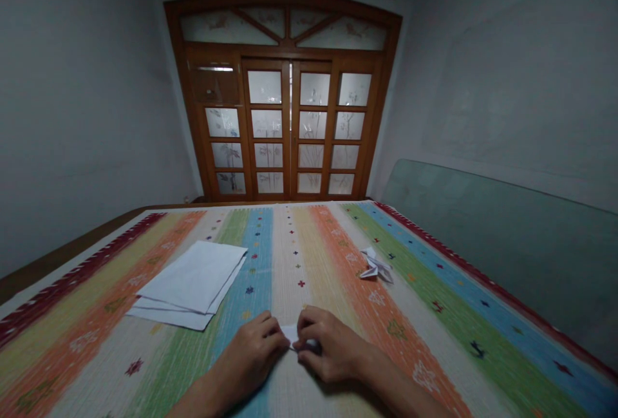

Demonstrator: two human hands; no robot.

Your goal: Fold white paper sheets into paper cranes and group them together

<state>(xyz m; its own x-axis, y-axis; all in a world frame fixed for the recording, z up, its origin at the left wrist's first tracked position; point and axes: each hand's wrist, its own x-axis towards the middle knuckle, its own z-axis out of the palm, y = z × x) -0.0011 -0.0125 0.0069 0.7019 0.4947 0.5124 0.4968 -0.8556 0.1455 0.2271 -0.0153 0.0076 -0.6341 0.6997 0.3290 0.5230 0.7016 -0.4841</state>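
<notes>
A small piece of folded white paper lies between my two hands at the near middle of the table. My left hand pinches its left side between thumb and fingers. On the other side, my right hand is closed around the paper's right part, thumb and index finger pressed on it. Most of the paper is hidden behind my fingers, so its exact shape does not show.
White paper sheets lie in a loose stack to the left. A folded paper figure rests farther off on the right. A striped, colourful cloth covers the table. Beyond stand wooden doors with glass panes; a pale green panel runs along the right.
</notes>
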